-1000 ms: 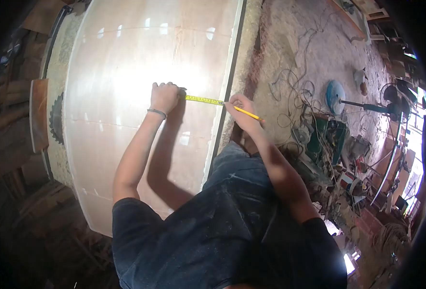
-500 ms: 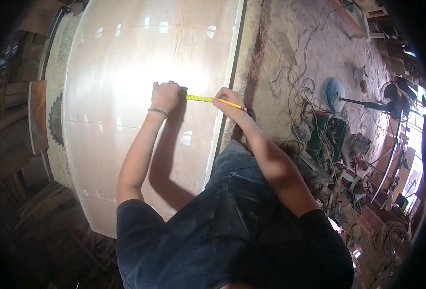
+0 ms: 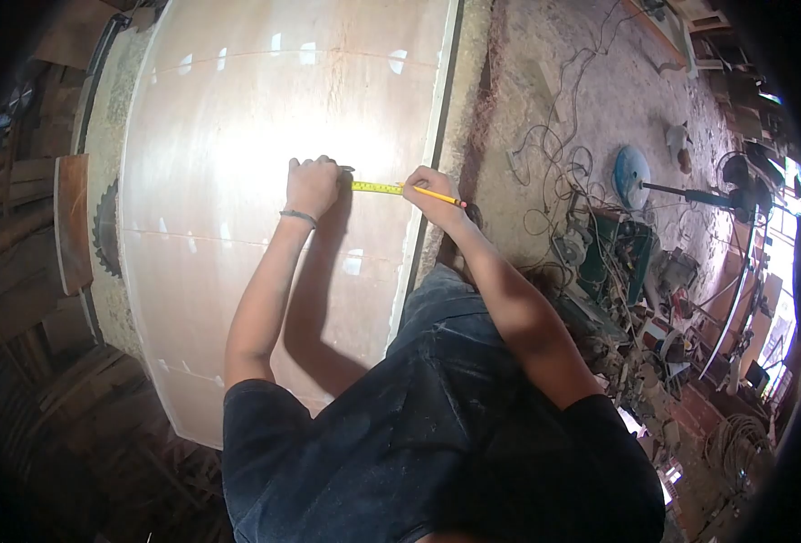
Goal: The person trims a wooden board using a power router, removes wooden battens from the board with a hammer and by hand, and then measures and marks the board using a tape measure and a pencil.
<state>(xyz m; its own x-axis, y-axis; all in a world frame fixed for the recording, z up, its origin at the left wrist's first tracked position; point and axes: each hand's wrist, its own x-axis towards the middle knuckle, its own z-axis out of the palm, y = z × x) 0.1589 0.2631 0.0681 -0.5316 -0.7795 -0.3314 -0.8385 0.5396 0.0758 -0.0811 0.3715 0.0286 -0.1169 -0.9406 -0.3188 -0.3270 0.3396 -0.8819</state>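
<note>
A large pale wooden panel (image 3: 238, 109) with white filler patches lies under my arms. My left hand (image 3: 314, 185) is closed around the body of a tape measure, whose dark end barely shows beside the fingers. From it a short length of yellow tape (image 3: 375, 187) runs right across the panel. My right hand (image 3: 432, 195) is at the far end of that tape, near the panel's right edge, its fingers pinched on a yellow pencil (image 3: 438, 195) that points left. Whether these fingers also touch the tape is hard to tell.
A toothed saw blade (image 3: 107, 228) and a brown board (image 3: 73, 224) are beyond the panel's left edge. On the right, loose cables (image 3: 545, 158) lie on the floor near a blue disc on a pole (image 3: 631, 178), with tools and scrap lower down.
My right hand has moved left from beyond the panel's edge onto the panel, with the pencil. Less yellow tape shows between my hands. My left hand has stayed nearly in place.
</note>
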